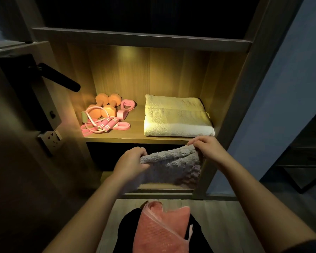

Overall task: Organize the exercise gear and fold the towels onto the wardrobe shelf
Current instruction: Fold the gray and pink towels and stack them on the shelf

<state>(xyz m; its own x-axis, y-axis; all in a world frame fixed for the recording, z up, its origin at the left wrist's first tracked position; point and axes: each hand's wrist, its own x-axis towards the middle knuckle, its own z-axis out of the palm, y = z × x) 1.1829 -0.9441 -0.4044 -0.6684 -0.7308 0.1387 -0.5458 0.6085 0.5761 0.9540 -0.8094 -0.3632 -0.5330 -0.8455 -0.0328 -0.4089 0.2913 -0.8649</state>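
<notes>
A grey fluffy towel (173, 165) hangs in front of the wardrobe, just below the lit shelf (135, 138). My left hand (130, 162) grips its upper left corner and my right hand (206, 147) pinches its upper right corner. On the shelf's right side lies a folded white towel (177, 116). At the shelf's left sit orange dumbbells (106, 105), a pink jump rope (102, 124) and pink resistance bands (126, 110). A pink mesh towel (162, 229) rests on my lap at the bottom of the view.
An open door with a black lever handle (60, 77) stands at the left. A wall socket (51, 140) shows below the handle. The wardrobe's side panel (232, 114) borders the shelf at the right. A dark lower compartment (106, 156) lies behind the grey towel.
</notes>
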